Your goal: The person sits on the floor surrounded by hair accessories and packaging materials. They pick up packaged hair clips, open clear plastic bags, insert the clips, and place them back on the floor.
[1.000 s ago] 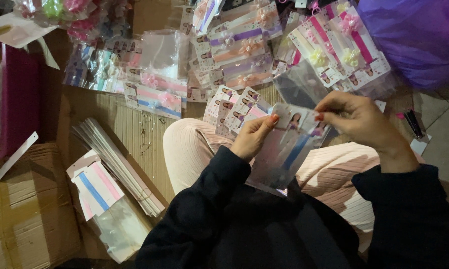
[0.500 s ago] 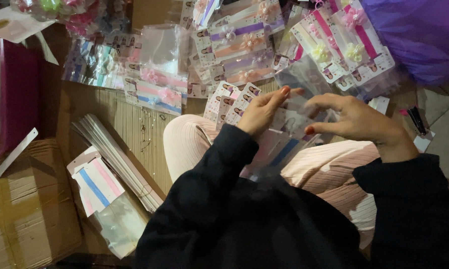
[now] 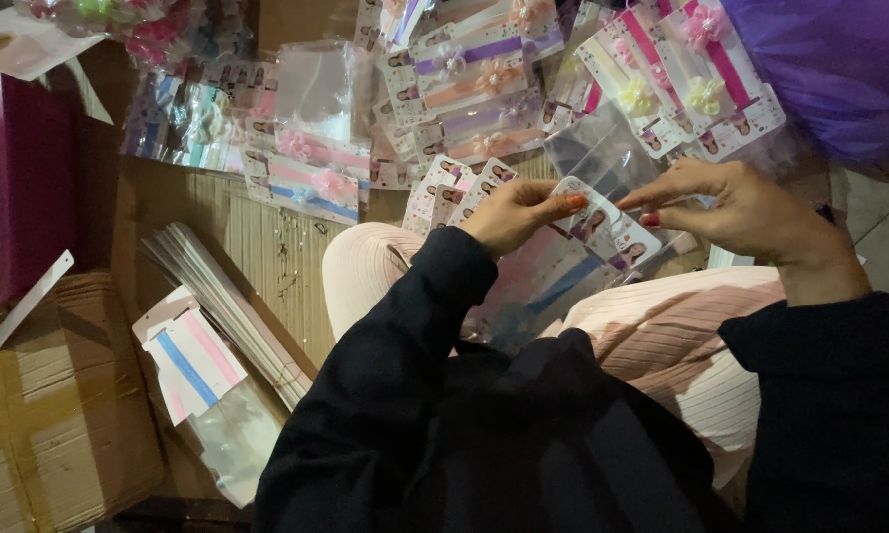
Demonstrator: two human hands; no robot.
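Between two hands (image 3: 622, 212), one headband card (image 3: 602, 229)

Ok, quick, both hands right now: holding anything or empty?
Left hand: pinched shut on the top edge of the headband card.
Right hand: fingertips closed on the same card, by its clear sleeve.

Bare ribbed cardboard floor (image 3: 267, 247) left of knee passable; piled clear-bagged headband cards (image 3: 484, 89) block ahead; purple plastic bag (image 3: 839, 69) blocks right.
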